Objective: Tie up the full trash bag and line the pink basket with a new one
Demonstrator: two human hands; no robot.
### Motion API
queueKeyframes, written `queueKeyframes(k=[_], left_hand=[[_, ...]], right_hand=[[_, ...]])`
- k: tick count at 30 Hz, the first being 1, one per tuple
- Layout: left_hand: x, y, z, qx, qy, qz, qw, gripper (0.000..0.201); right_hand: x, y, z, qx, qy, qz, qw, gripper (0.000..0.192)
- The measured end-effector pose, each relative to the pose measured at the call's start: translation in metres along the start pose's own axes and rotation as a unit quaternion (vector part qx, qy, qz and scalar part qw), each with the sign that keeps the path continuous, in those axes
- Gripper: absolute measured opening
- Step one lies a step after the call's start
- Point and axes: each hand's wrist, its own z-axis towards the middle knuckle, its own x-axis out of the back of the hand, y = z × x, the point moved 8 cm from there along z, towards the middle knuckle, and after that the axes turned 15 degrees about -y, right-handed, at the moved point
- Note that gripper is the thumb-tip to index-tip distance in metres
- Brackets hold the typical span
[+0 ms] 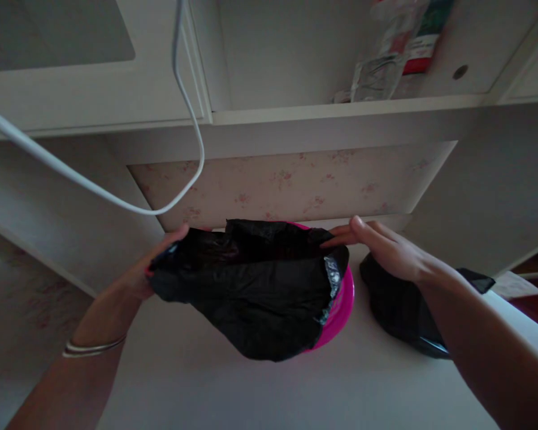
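A black plastic bag [251, 286] is draped over a bright pink round bin [341, 304] in the middle of the view. My left hand [150, 269] grips the bag's left edge, with thin bangles on that wrist. My right hand [385, 248] has its fingers on the bag's right rim, pressing it against the bin's far edge. Most of the bin is hidden under the bag; only its right side shows.
A second black bag [399, 310] lies on the white surface [251, 388] under my right forearm. A white cable [116, 200] loops down at upper left. Packaged items [394, 54] sit on a shelf above. Floral wallpaper [291, 185] backs the recess.
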Motion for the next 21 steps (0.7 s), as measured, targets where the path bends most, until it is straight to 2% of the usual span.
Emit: queueKeyframes(k=[1,2,4,5,7,8,10,13,16,21], left_hand=[[-0.011,-0.001,0.001,0.026,-0.040,-0.052,0.998,0.056],[-0.018,0.001,0.000,0.035,-0.061,-0.077,0.995,0.060],[-0.019,0.009,0.000,0.009,-0.050,-0.055,0.997,0.066],[-0.016,0.012,-0.001,-0.006,-0.036,-0.033,0.999,0.061],[-0.011,0.009,0.000,-0.008,-0.022,-0.001,1.000,0.048],[-0.009,0.005,0.001,0.000,-0.025,0.017,1.000,0.047],[-0.013,-0.004,0.003,0.008,-0.062,0.050,0.997,0.059],[-0.028,-0.017,0.003,0.007,-0.160,0.042,0.986,0.078],[-0.037,-0.026,-0.004,0.023,-0.201,-0.035,0.979,0.085],[-0.041,-0.032,-0.023,0.043,-0.181,-0.097,0.978,0.103]], right_hand=[[0.001,-0.001,0.001,-0.011,0.019,-0.007,1.000,0.066],[0.001,-0.005,0.003,-0.011,0.033,-0.025,0.999,0.062],[0.003,-0.014,0.004,0.009,0.072,-0.072,0.995,0.045],[0.006,-0.018,0.003,0.020,0.102,-0.091,0.990,0.037],[0.013,-0.017,-0.001,0.025,0.162,-0.111,0.980,0.033],[0.014,-0.014,-0.002,0.020,0.168,-0.119,0.978,0.036],[0.005,-0.003,0.003,0.016,0.111,-0.141,0.984,0.044],[-0.013,0.011,0.007,0.034,0.002,-0.145,0.989,0.056],[-0.009,0.021,-0.001,0.011,0.001,-0.107,0.994,0.065],[-0.003,0.031,-0.028,-0.028,0.006,0.043,0.999,0.082]])
